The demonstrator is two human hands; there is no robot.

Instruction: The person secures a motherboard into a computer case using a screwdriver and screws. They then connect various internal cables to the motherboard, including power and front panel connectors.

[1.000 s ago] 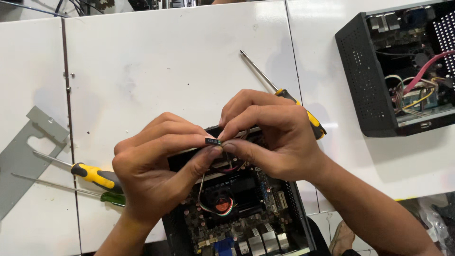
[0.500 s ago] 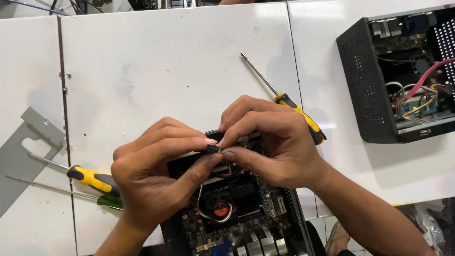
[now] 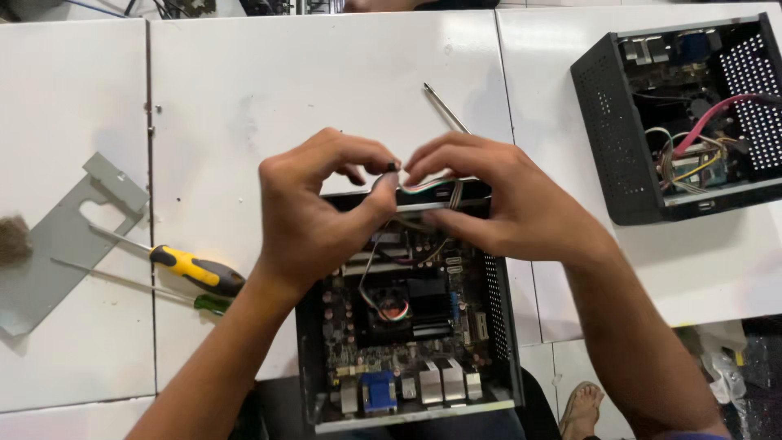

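Observation:
An open black computer case (image 3: 501, 310) sits at the table's near edge, its green circuit board (image 3: 407, 326) and a small fan with coloured wires showing inside. Above the case's far wall, my left hand (image 3: 314, 208) and my right hand (image 3: 505, 200) meet. Both pinch a small black connector (image 3: 393, 168) on a bundle of thin multicoloured wires (image 3: 423, 186) that runs down into the case. My right hand also covers part of the case's far wall.
A second open black case (image 3: 607, 138) with red and yellow cables stands at the far right. Two screwdrivers, yellow-handled (image 3: 191, 269) and green-handled (image 3: 208, 303), lie at the left beside a grey metal bracket (image 3: 57, 244). Another screwdriver's shaft (image 3: 444, 106) pokes out behind my right hand.
Both hands have stayed together on the small connector and its wires. The view has shifted, so the hands and case now sit further right and higher in frame.

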